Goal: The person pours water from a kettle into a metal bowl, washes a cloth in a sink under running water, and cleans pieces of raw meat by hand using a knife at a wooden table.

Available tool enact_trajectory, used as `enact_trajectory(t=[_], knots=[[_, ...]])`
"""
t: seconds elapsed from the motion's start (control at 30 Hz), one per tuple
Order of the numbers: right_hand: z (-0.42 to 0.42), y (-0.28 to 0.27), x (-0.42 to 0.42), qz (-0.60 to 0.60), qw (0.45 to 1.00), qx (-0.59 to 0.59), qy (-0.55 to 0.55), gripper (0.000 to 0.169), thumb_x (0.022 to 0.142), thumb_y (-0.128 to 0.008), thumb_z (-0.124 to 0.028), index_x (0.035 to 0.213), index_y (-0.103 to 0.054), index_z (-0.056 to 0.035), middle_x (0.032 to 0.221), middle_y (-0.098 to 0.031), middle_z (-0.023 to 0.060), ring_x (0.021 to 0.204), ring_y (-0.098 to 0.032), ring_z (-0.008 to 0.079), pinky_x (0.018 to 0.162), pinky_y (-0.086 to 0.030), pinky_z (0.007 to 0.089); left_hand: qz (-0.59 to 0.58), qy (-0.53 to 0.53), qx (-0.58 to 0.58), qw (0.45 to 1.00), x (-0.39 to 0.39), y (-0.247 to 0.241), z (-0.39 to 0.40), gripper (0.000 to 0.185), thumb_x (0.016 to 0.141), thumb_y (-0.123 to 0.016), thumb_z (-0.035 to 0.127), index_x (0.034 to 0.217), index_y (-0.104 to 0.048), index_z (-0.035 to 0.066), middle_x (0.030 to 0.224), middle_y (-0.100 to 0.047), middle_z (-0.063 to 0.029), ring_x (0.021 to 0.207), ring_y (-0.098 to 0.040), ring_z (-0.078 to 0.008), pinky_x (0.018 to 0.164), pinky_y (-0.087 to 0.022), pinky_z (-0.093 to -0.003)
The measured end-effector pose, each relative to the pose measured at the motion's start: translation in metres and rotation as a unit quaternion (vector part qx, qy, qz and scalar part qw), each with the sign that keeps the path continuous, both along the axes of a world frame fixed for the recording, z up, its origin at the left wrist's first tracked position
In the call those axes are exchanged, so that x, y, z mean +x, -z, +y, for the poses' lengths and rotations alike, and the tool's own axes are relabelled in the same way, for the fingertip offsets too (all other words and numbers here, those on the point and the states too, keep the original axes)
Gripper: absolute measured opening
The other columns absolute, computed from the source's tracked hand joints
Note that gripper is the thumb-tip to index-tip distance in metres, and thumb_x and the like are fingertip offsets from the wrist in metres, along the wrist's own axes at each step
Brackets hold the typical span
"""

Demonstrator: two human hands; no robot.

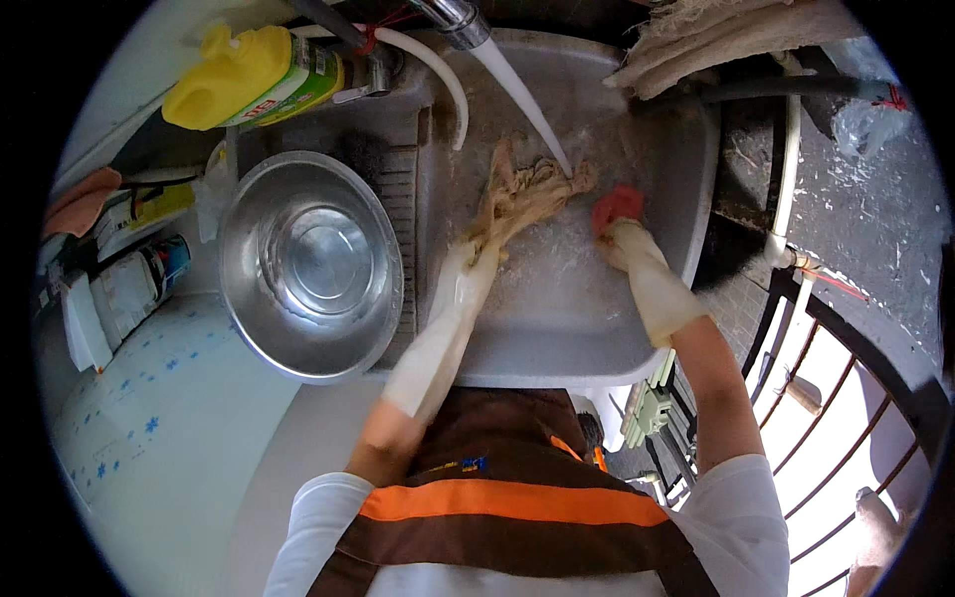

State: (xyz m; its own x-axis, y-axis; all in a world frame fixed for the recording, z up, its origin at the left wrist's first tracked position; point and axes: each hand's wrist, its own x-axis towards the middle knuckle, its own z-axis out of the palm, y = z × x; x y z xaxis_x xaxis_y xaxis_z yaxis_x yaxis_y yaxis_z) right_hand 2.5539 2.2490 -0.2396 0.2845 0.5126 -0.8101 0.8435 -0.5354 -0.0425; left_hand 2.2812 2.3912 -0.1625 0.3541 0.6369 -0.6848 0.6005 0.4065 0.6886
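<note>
My left hand [477,250], in a long pale rubber glove, grips one end of a wet, bunched tan cloth [530,195]. The cloth lies across the floor of a grey sink [552,313]. A stream of water [522,97] from the metal tap [456,24] falls onto its far end. To the right, my right hand [615,240], gloved the same way, holds a crumpled red cloth or scrubber [619,205]. Its fingers are partly hidden, and the red thing sits just apart from the tan cloth.
A shiny steel basin [313,336] rests on the ribbed drainboard [399,224] at left. Behind it stands a yellow plastic jug [239,78]. A white hose [440,67] bends into the sink. Beige fabric [716,45] hangs over the back right corner, and metal railing [843,373] stands at right.
</note>
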Motion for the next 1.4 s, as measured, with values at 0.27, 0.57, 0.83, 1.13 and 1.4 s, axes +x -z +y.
enact_trajectory(t=[0.27,0.57,0.83,1.13,1.4], knots=[[0.072,0.066,-0.078,-0.086,0.988,0.123,0.045,0.069,0.093,-0.076,-0.054,0.142,-0.062,-0.0076,0.126,-0.073,0.0153,0.115,-0.071,0.0342,0.102,-0.055,0.0404,-0.208,-0.284,-0.149,0.924,-0.047,0.068,-0.056,0.030,0.107,-0.063,0.028,0.091,-0.072,0.004,0.079,-0.071,-0.0056,0.072,-0.064,-0.0154,0.075,-0.051,-0.0306],[0.040,-0.062,-0.130,0.497,0.662,0.167,0.536,0.042,0.096,-0.078,-0.023,0.133,-0.068,-0.0075,0.127,-0.072,0.0082,0.116,-0.067,0.0174,0.099,-0.053,0.0342,-0.261,-0.439,-0.517,0.687,0.016,0.057,-0.010,0.050,0.105,-0.068,0.033,0.142,-0.059,0.001,0.134,-0.067,-0.0194,0.119,-0.067,-0.0299,0.099,-0.055,-0.0365],[0.047,-0.117,-0.045,0.172,0.661,0.445,0.580,0.038,0.094,-0.056,0.010,0.127,-0.072,-0.0023,0.130,-0.072,0.0159,0.121,-0.067,0.0279,0.108,-0.050,0.0337,-0.230,-0.261,-0.096,0.933,0.067,-0.056,0.031,0.055,0.104,-0.067,0.037,0.139,-0.063,-0.006,0.128,-0.072,-0.0182,0.110,-0.070,-0.0252,0.097,-0.055,-0.0330],[0.036,-0.008,0.032,-0.064,0.866,0.216,0.447,0.057,0.101,-0.064,-0.044,0.145,-0.065,-0.0081,0.145,-0.065,0.0210,0.139,-0.059,0.0362,0.113,-0.047,0.0424,0.057,-0.144,0.102,0.983,-0.043,0.120,-0.031,0.073,0.099,-0.072,0.040,0.155,-0.048,-0.001,0.149,-0.057,-0.0292,0.139,-0.057,-0.0375,0.118,-0.045,-0.0437],[0.083,0.065,-0.074,-0.006,0.958,0.114,0.263,0.063,0.100,-0.064,-0.043,0.153,-0.052,-0.0101,0.142,-0.065,0.0155,0.125,-0.064,0.0341,0.102,-0.052,0.0427,-0.158,-0.347,-0.273,0.883,0.003,0.085,-0.033,0.077,0.102,-0.071,0.041,0.161,-0.041,0.001,0.165,-0.042,-0.0170,0.152,-0.040,-0.0271,0.122,-0.038,-0.0379]])
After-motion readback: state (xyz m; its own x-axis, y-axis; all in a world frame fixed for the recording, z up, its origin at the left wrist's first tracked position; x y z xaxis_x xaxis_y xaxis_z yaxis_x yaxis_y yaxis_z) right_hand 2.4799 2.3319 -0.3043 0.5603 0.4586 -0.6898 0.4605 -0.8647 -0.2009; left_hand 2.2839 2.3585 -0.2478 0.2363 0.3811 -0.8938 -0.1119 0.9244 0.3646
